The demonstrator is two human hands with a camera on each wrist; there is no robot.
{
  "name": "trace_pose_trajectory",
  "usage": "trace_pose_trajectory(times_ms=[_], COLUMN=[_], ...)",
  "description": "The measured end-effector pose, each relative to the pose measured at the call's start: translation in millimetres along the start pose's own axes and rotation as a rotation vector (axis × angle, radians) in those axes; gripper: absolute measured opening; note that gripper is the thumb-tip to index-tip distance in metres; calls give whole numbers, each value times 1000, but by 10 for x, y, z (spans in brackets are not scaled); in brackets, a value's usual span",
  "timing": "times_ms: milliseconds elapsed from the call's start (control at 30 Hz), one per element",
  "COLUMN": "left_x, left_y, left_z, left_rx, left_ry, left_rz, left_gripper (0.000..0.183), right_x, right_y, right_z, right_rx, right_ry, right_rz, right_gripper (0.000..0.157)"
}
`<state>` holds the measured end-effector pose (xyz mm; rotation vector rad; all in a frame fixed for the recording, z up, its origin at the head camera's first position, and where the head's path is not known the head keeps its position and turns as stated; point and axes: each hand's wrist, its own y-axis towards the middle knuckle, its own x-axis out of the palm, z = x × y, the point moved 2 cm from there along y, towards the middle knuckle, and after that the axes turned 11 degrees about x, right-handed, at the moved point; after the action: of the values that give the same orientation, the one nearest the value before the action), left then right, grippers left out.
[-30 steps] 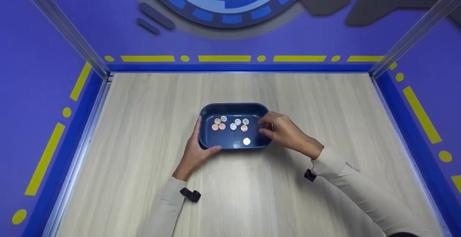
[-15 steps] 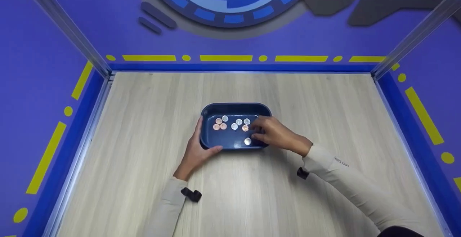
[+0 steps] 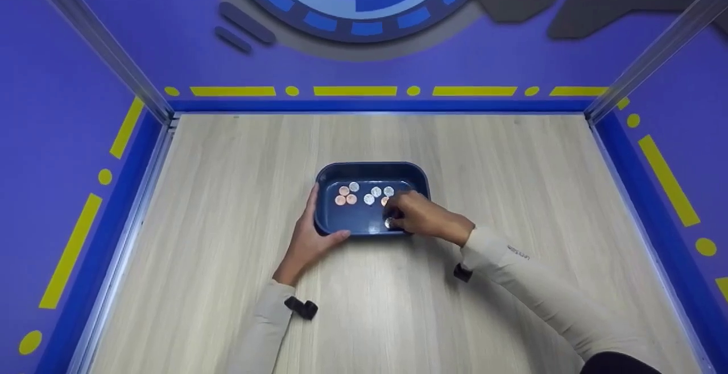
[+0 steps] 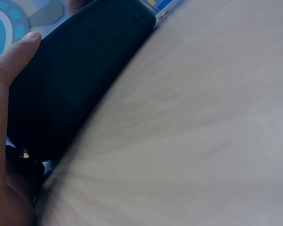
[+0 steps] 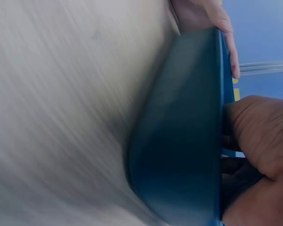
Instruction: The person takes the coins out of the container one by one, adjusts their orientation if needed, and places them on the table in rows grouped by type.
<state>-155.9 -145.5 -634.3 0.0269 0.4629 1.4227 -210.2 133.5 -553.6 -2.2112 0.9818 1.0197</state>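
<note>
A dark blue rectangular tray (image 3: 364, 231) with rounded corners holds several copper and silver coins (image 3: 376, 192). At its left end my left hand (image 3: 307, 243) grips it, thumb on the front rim and fingers along the left side. My right hand (image 3: 421, 215) reaches over the right rim, fingers bent down inside the tray. Its fingertips are at a silver coin (image 3: 388, 223) near the front right, partly covering it. Whether they pinch it cannot be made out. A copper coin (image 3: 385, 201) is partly hidden by the right hand. In the right wrist view the tray wall hides the fingertips.
The tray stands on a light wood tabletop (image 3: 227, 192). Blue-violet panels with yellow marks (image 3: 355, 91) stand at the back and both sides, with metal posts in the corners. Black wrist mounts (image 3: 301, 307) sit on both sleeves.
My right hand has moved left and slightly toward me, from the tray's right rim to the front-right silver coin. The left hand and tray stay in place.
</note>
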Motion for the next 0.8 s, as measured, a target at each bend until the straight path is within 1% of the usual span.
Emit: trace_pose_trajectory(times_ms=[167, 367, 667, 800], left_x=[-5, -7, -9, -9], left_y=[5, 13, 20, 10], left_z=[-16, -22, -11, -12], left_rx=[13, 18, 34, 21], left_ry=[2, 11, 15, 15], left_rz=[0, 2, 2, 0], left_gripper=[132, 133, 133, 132], right_x=[48, 68, 81, 105], right_y=[62, 104, 133, 155], right_z=[-10, 1, 24, 33], right_rx=[27, 62, 56, 83], right_ry=[-27, -67, -50, -39], right_rz=[-12, -7, -8, -13], right_gripper=[6, 11, 12, 10])
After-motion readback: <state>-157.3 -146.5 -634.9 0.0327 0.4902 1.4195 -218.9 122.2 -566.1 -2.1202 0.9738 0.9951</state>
